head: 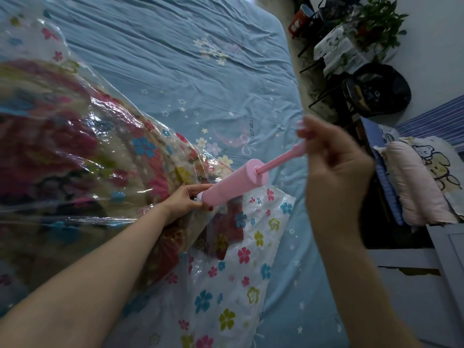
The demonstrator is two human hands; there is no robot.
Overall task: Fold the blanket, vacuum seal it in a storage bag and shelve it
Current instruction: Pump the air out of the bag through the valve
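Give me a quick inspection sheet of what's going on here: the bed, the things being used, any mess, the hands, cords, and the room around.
Surface: bed with a wrinkled light-blue sheet printed with stars and a moon.
Job's things: clear flower-printed storage bag lying on the bed, colourful blanket inside it; pink hand pump set nose-down against the bag, its rod pulled out.
Clutter: nothing seen on the bed besides these.
Grippers: left hand grips the pump's lower end at the bag; right hand holds the pump's handle, blurred.
Cables: nothing seen.
Surroundings: potted plant on a covered stand, dark bin, folded bedding with a bear print at the right.
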